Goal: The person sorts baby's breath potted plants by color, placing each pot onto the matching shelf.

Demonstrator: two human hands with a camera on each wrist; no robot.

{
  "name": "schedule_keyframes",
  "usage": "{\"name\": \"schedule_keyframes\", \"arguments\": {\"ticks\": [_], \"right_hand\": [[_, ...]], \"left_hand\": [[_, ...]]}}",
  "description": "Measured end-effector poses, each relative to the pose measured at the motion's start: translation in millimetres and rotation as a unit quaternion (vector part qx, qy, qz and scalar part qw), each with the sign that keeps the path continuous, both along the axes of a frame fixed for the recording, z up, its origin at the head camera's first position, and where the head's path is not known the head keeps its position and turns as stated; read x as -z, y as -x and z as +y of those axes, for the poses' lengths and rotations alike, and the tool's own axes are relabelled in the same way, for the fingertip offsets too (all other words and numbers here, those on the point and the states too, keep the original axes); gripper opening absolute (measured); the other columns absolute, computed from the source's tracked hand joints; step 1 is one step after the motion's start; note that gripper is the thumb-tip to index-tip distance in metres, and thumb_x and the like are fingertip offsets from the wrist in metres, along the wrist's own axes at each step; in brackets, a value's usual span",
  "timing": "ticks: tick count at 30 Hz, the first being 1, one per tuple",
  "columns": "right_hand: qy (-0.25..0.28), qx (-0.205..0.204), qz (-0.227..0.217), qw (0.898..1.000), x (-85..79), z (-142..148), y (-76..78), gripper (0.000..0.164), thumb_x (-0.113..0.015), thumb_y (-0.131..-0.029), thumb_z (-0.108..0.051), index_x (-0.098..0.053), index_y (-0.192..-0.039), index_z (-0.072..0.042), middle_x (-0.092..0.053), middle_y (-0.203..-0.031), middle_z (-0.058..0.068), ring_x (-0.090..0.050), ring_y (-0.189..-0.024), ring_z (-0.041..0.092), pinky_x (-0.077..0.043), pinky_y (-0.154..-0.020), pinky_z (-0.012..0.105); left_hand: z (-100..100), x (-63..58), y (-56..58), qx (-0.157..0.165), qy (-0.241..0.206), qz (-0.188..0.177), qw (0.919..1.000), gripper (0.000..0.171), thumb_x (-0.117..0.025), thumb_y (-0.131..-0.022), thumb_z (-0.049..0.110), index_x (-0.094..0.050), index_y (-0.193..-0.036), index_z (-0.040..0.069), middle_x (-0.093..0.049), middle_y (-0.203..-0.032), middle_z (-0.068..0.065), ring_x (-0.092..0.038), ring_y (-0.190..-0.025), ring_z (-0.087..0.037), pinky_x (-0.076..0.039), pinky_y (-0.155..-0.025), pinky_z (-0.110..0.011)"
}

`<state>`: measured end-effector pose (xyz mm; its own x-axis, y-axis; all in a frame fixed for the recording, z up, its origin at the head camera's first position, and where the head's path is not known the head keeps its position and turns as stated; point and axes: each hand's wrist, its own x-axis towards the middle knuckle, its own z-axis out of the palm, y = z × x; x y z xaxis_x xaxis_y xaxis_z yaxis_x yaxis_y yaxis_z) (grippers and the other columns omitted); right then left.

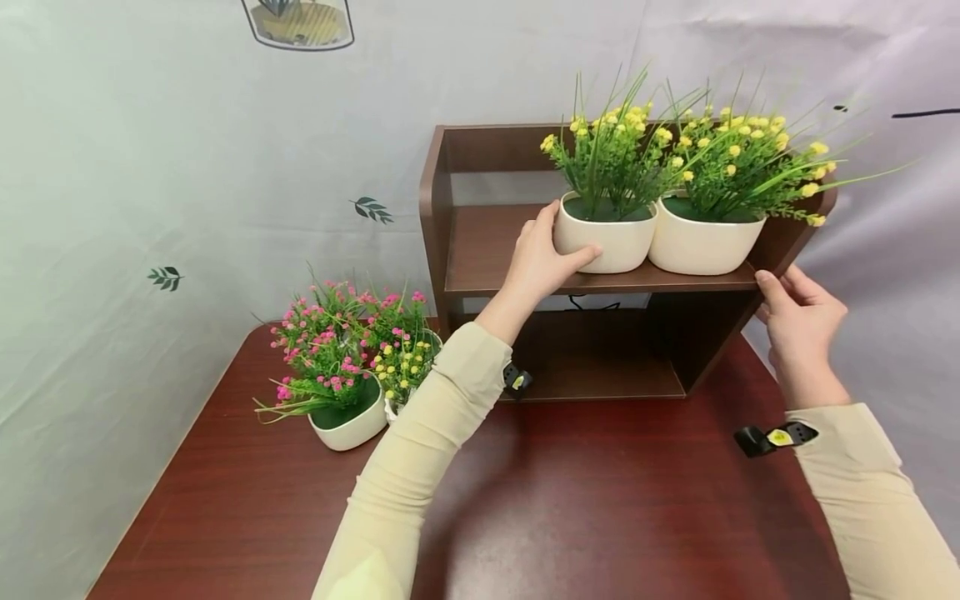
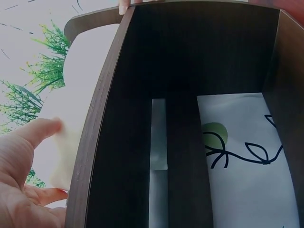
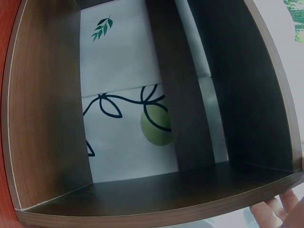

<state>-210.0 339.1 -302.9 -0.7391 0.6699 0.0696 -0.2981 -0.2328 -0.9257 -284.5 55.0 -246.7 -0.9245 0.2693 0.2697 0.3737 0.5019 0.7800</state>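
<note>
Two cream pots of yellow flowers stand side by side on the upper board of a dark brown desk shelf (image 1: pixel 517 400). My left hand (image 1: pixel 538 258) holds the left pot (image 1: pixel 611 248), thumb across its front and fingers round its left side. The right pot (image 1: pixel 705 248) stands against it, near the shelf's right side panel. My right hand (image 1: pixel 806 321) grips that side panel at the upper board's height, thumb on the front edge and fingers behind the outer face. In the right wrist view, fingertips (image 3: pixel 268 211) show beneath the panel's edge.
On the reddish-brown table (image 1: pixel 600 500), left of the shelf, stand a cream pot (image 1: pixel 351 427) with pink flowers and a smaller yellow-flowered plant (image 1: pixel 405 367). A patterned pale cloth (image 1: pixel 225 167) hangs behind. A dark cable (image 1: pixel 592 304) shows behind the lower compartment.
</note>
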Motion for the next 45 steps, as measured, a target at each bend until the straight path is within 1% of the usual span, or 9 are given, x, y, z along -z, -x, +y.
{"name": "schedule_keyframes", "arguments": {"ticks": [7, 9, 11, 16, 23, 27, 30, 36, 45], "right_hand": [[0.004, -0.005, -0.017, 1.0, -0.2, -2, 0.9, 0.043, -0.08, -0.074, -0.01, -0.07, -0.116, -0.014, -0.071, -0.082, -0.007, -0.067, -0.072, 0.004, -0.053, -0.053, 0.017], [0.001, -0.003, -0.02, 1.0, 0.3, -2, 0.7, 0.043, -0.08, -0.074, -0.01, -0.07, -0.116, -0.014, -0.071, -0.082, -0.008, -0.066, -0.072, 0.004, -0.053, -0.053, 0.017], [0.003, -0.002, -0.019, 1.0, 0.6, -2, 0.6, 0.042, -0.08, -0.074, -0.01, -0.07, -0.115, -0.014, -0.071, -0.081, -0.008, -0.066, -0.071, 0.004, -0.053, -0.052, 0.017], [0.006, -0.003, -0.008, 1.0, -0.2, 0, -0.2, 0.041, -0.08, -0.074, -0.008, -0.071, -0.114, -0.012, -0.071, -0.079, -0.008, -0.066, -0.069, 0.004, -0.052, -0.051, 0.017], [0.006, -0.006, -0.01, 1.0, -0.6, 6, -1.6, 0.04, -0.079, -0.075, -0.007, -0.071, -0.114, -0.012, -0.071, -0.079, -0.008, -0.066, -0.07, 0.003, -0.052, -0.05, 0.016], [0.011, -0.002, -0.014, 1.0, -0.1, 7, -1.1, 0.041, -0.08, -0.074, -0.008, -0.071, -0.114, -0.013, -0.071, -0.079, -0.008, -0.066, -0.07, 0.003, -0.052, -0.05, 0.017], [0.013, -0.003, -0.013, 1.0, -0.3, 6, -0.2, 0.042, -0.08, -0.074, -0.008, -0.071, -0.114, -0.013, -0.071, -0.078, -0.008, -0.066, -0.069, 0.003, -0.052, -0.049, 0.017], [0.028, -0.016, 0.005, 0.999, -1.8, 4, 1.6, 0.041, -0.079, -0.074, -0.004, -0.071, -0.113, -0.011, -0.072, -0.078, -0.006, -0.067, -0.067, 0.005, -0.053, -0.05, 0.019], [0.033, -0.011, 0.009, 0.999, -1.0, 3, 1.7, 0.041, -0.08, -0.073, -0.003, -0.072, -0.112, -0.011, -0.072, -0.076, -0.005, -0.067, -0.065, 0.005, -0.052, -0.048, 0.018]], "left_hand": [[-4, 3.6, -2.1, -0.013, -0.012, -0.006, 0.9998, 0.082, -0.07, -0.084, 0.039, -0.028, -0.149, 0.011, -0.041, -0.144, -0.009, -0.04, -0.131, -0.023, -0.041, -0.104, -0.036], [-8, 3.9, -5.0, -0.018, -0.023, 0.002, 0.9996, 0.08, -0.071, -0.084, 0.038, -0.03, -0.147, 0.011, -0.04, -0.144, -0.01, -0.039, -0.131, -0.023, -0.04, -0.103, -0.037], [-12, 4.0, -8.2, -0.015, -0.031, 0.022, 0.9992, 0.076, -0.071, -0.084, 0.036, -0.033, -0.145, 0.01, -0.041, -0.142, -0.011, -0.041, -0.13, -0.022, -0.043, -0.101, -0.036], [-25, 5.0, -18.2, 0.02, -0.055, 0.075, 0.9955, 0.063, -0.072, -0.085, 0.026, -0.043, -0.137, 0.007, -0.046, -0.133, -0.012, -0.045, -0.123, -0.021, -0.049, -0.093, -0.03], [-43, 15.1, -34.7, 0.081, -0.08, 0.109, 0.9875, 0.053, -0.073, -0.084, 0.018, -0.051, -0.129, 0.003, -0.048, -0.128, -0.014, -0.049, -0.118, -0.026, -0.052, -0.089, -0.028], [-55, 22.6, -44.2, 0.099, -0.072, 0.126, 0.9844, 0.05, -0.073, -0.083, 0.015, -0.053, -0.127, 0.003, -0.05, -0.125, -0.014, -0.05, -0.116, -0.026, -0.053, -0.087, -0.028], [-64, 29.8, -50.0, 0.101, -0.063, 0.132, 0.984, 0.049, -0.074, -0.082, 0.015, -0.054, -0.125, 0.003, -0.052, -0.123, -0.014, -0.051, -0.115, -0.024, -0.053, -0.087, -0.029], [-82, 46.2, -58.6, 0.089, -0.049, 0.148, 0.9838, 0.046, -0.074, -0.082, 0.015, -0.056, -0.123, 0.004, -0.054, -0.12, -0.012, -0.053, -0.113, -0.025, -0.053, -0.088, -0.031], [-107, 70.7, -73.1, 0.068, -0.072, 0.156, 0.9828, 0.038, -0.076, -0.08, 0.012, -0.06, -0.114, 0.005, -0.058, -0.113, -0.012, -0.057, -0.108, -0.023, -0.055, -0.082, -0.034]]}}
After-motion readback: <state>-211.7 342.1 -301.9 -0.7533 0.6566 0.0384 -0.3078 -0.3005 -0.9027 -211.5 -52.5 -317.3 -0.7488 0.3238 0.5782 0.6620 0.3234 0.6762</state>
